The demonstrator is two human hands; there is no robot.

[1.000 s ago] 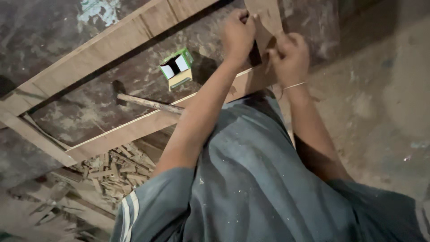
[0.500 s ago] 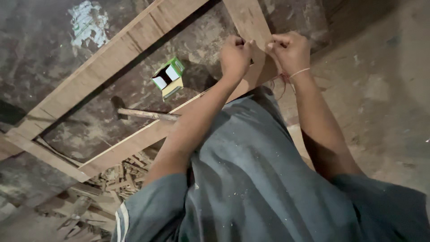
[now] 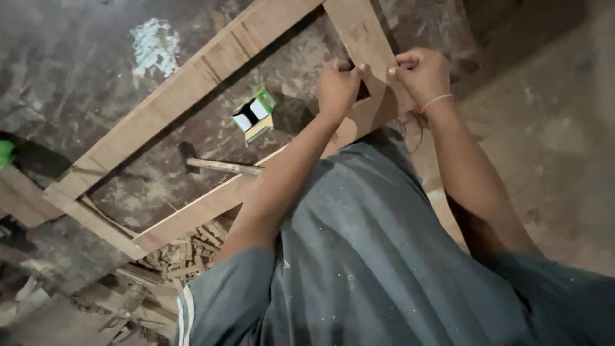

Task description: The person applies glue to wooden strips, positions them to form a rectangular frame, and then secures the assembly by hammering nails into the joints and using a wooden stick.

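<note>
Both hands are bunched up at about one o'clock, on the corner of the wooden frame [image 3: 211, 64] lying across the dark bench [image 3: 77, 77]: the left hand [image 3: 338, 86] and right hand [image 3: 423, 74] each curl shut, pinching something too small to make out against the rail. It looks like fastening work at that joint; the next move wants steady, precise fingers. One frame, one small green-and-white box [image 3: 254, 115] at eleven o'clock, one hammer [image 3: 221, 165] at ten.

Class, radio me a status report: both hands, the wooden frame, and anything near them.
Left hand and right hand both closed, pinching at the wooden frame corner joint. Small green-and-white box and hammer lie inside frame, clear of hands.
</note>
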